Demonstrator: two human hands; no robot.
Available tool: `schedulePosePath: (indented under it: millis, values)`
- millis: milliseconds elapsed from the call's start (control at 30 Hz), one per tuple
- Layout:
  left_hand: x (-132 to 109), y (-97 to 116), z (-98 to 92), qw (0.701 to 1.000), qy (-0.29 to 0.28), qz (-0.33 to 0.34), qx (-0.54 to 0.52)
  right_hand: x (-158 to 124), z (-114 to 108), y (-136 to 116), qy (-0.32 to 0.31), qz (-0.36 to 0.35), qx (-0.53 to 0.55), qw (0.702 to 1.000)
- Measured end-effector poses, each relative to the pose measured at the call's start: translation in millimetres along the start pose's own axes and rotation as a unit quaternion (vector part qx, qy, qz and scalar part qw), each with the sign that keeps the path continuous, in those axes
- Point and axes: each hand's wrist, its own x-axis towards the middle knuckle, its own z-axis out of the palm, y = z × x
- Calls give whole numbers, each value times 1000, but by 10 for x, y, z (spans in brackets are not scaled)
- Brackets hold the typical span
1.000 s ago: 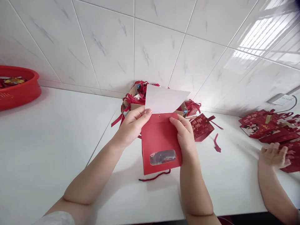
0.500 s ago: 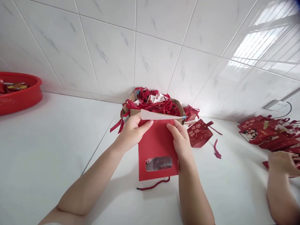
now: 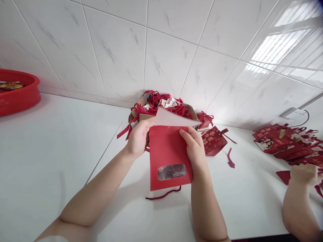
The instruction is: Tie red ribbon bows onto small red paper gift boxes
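Observation:
Between my hands is a red paper gift bag (image 3: 169, 148) with a clear oval window near its lower edge. Its pale inner flap stands up at the top. My left hand (image 3: 138, 137) grips the bag's upper left edge, the fingers partly behind it. With the thumb on the front, my right hand (image 3: 194, 144) holds the upper right side. A dark red cord (image 3: 164, 195) pokes out below the bag. Just behind, a cardboard box (image 3: 194, 116) is heaped with red ribbons (image 3: 153, 99) and white printed wrappers (image 3: 169, 102).
A red plastic basket (image 3: 35, 92) with wrapped items stands at the left. Right of the bag lie a red printed box (image 3: 214, 141) and a ribbon scrap (image 3: 230, 158). Another person's hand (image 3: 304, 174) works by a pile of red boxes (image 3: 275, 143), near a power strip (image 3: 294, 113).
My left thumb has left the bag's front and that hand has shifted to its left edge. The pale flap has risen higher. The other person's hand has moved slightly.

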Motion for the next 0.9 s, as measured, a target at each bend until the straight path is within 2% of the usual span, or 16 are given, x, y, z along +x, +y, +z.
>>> schedulePosePath:
  millis: [133, 300, 400, 500, 633, 800, 900]
  values:
    - [31, -43, 8, 993, -38, -46, -101, -6, -5, 19, -20, 27, 61, 998]
    - [39, -54, 33, 999, -16, -33, 24, 27, -6, 19, -2, 49, 77, 996]
    - [32, -43, 41, 999, -24, -11, 48, 62, -10, 36, 30, 54, 57, 996]
    - [41, -53, 33, 998, -29, 9, 51, 100, -6, 98, 48, 29, 54, 997]
    - [58, -88, 33, 998, -22, 14, 57, 117, 23, 188, 12, -30, 90, 995]
    - [47, -68, 67, 998, -23, 27, 50, 76, 39, 168, 1, -36, 8, 999]
    - [30, -29, 71, 998, -35, 33, 49, 71, 27, 152, -15, -43, 10, 999]
